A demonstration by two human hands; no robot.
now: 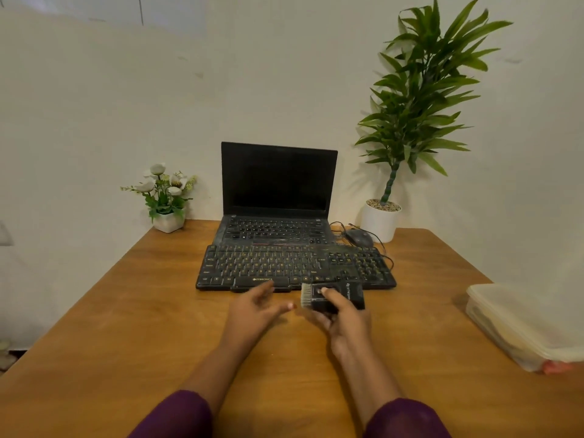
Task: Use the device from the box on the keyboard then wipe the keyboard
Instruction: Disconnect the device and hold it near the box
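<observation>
A black external keyboard (284, 267) with yellow lettering lies on the wooden table in front of an open laptop. Just before its front edge, my right hand (344, 324) grips a small black device (328, 297) with a grey brush head pointing left; the thumb lies on top of it. My left hand (256, 308) hovers beside it, palm turned inward and fingers relaxed, holding nothing, its fingertips close to the brush end. A translucent lidded plastic box (521, 324) sits at the table's right edge.
The laptop (278, 197) has a dark screen. A wired mouse (358, 237) lies right of it, cable looping by the keyboard. A tall potted plant (380, 219) stands back right, a small flower pot (167, 216) back left. The table (126, 311) meets a white wall.
</observation>
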